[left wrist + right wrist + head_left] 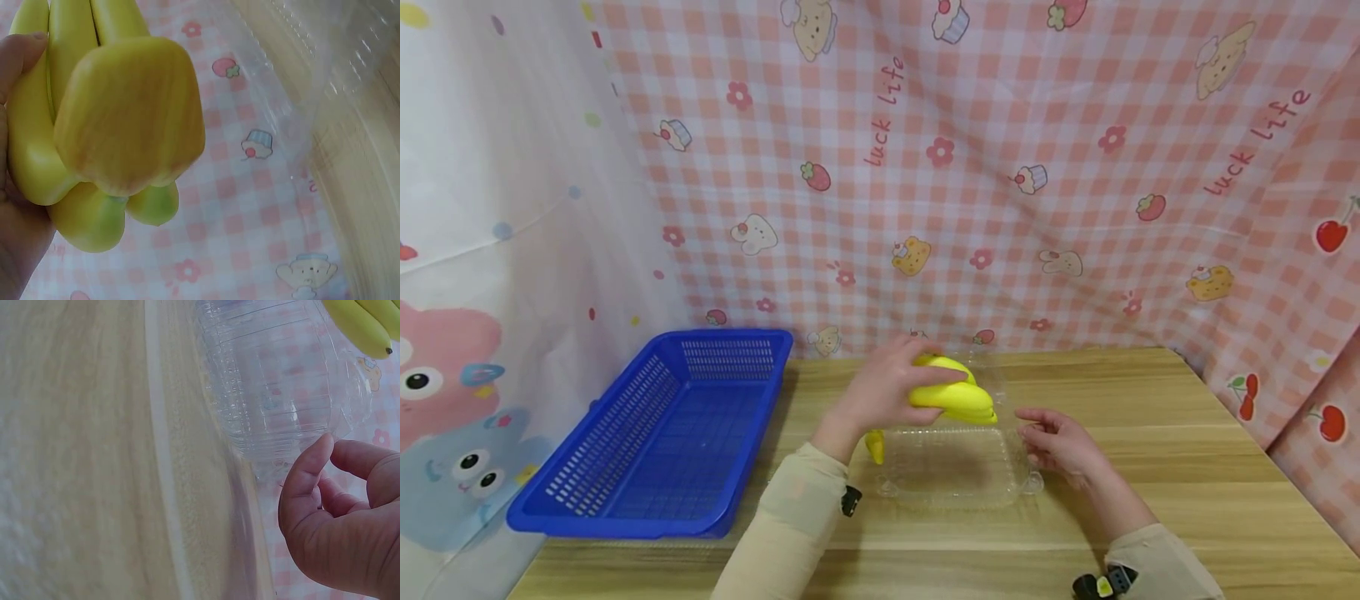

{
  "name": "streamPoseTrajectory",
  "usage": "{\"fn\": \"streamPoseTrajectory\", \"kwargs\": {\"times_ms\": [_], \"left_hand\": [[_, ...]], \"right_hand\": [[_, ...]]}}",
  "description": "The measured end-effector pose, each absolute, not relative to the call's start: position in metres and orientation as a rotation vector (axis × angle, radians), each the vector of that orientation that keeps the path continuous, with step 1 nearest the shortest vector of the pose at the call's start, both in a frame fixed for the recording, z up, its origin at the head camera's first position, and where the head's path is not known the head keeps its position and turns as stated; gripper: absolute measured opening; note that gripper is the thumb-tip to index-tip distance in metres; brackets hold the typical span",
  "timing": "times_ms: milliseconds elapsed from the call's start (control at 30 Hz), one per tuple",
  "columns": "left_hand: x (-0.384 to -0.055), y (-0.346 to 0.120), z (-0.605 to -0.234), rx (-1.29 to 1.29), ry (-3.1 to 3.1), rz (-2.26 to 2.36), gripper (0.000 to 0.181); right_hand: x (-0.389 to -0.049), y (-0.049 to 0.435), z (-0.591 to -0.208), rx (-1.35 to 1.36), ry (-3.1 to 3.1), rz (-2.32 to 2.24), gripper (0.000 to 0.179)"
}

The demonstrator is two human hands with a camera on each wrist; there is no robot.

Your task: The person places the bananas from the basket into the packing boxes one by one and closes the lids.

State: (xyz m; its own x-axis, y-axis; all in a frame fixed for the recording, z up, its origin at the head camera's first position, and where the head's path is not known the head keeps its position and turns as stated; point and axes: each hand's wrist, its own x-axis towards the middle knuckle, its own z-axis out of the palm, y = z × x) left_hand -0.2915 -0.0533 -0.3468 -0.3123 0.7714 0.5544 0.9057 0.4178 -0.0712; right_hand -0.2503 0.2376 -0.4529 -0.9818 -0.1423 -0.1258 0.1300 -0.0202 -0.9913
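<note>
My left hand (891,387) grips a bunch of yellow bananas (958,402) from above, over the back part of a clear plastic container (958,475). Below that wrist the bunch's blunt stem end shows; in the left wrist view this stem (131,115) faces the camera, with the thumb lying along one banana. By the container's right edge is my right hand (1060,446), its fingers loosely bent. In the right wrist view its thumb and forefinger tips come close together beside the clear plastic (281,394), with nothing visible between them. Contact with the rim cannot be made out.
To the left on the wooden table (1150,467) stands a blue plastic basket (662,450) with slotted sides. A pink checked cloth (850,208) hangs behind the table's back edge, and a white printed curtain (535,167) hangs at the left.
</note>
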Motion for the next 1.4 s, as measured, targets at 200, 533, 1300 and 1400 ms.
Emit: {"fn": "streamPoseTrajectory", "kwargs": {"times_ms": [200,533,1300,1400], "left_hand": [[-0.291,-0.042,-0.351,-1.416,-2.193,-0.27,0.045],[-0.289,-0.026,-0.36,-1.415,-2.256,-0.179,0.05],[-0.287,-0.012,-0.388,-1.526,-2.343,-0.014,0.049],[-0.287,-0.01,-0.392,-1.543,-2.357,-0.013,0.049]], "right_hand": [[-0.25,0.237,-0.453,-0.007,2.052,-2.125,0.051],[-0.25,0.237,-0.452,-0.003,2.044,-2.105,0.049],[-0.251,0.238,-0.454,0.002,2.072,-2.079,0.049],[-0.251,0.237,-0.453,0.011,2.064,-2.086,0.049]]}}
